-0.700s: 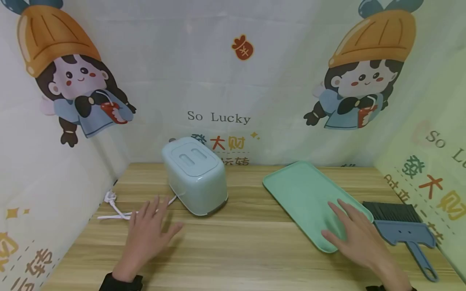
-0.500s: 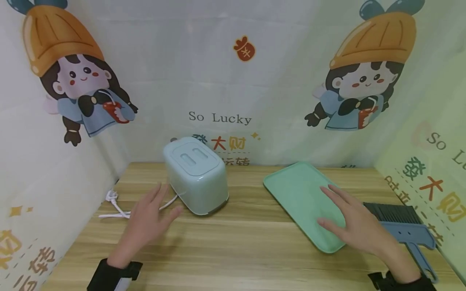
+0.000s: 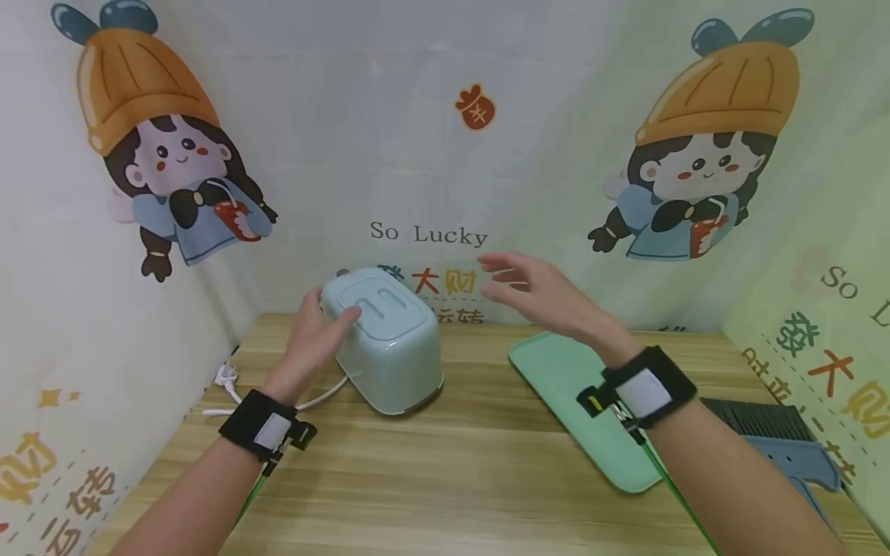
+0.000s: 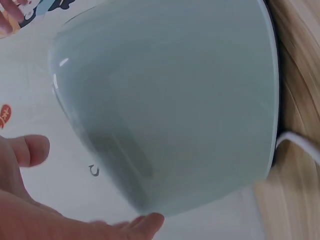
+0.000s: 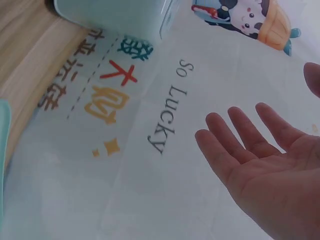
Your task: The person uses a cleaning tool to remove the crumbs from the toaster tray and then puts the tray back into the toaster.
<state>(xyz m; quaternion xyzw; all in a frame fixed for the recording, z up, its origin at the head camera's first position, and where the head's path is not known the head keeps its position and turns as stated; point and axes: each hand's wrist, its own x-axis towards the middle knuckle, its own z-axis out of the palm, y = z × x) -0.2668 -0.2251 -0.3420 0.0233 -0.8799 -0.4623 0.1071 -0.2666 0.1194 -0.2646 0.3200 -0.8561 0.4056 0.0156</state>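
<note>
Left hand (image 3: 314,330) spread at toaster (image 3: 402,372), contact unclear, seemingly to suit its broad body; right hand (image 3: 549,295) raised apart, empty, fingers loose.

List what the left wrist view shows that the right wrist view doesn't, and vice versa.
Left wrist only: left hand, white cord, red bag print.
Right wrist only: green tray (edge only), gold stars.
Both: pale blue toaster, wooden table, cartoon print, right hand (just fingers in left wrist's corner).
</note>
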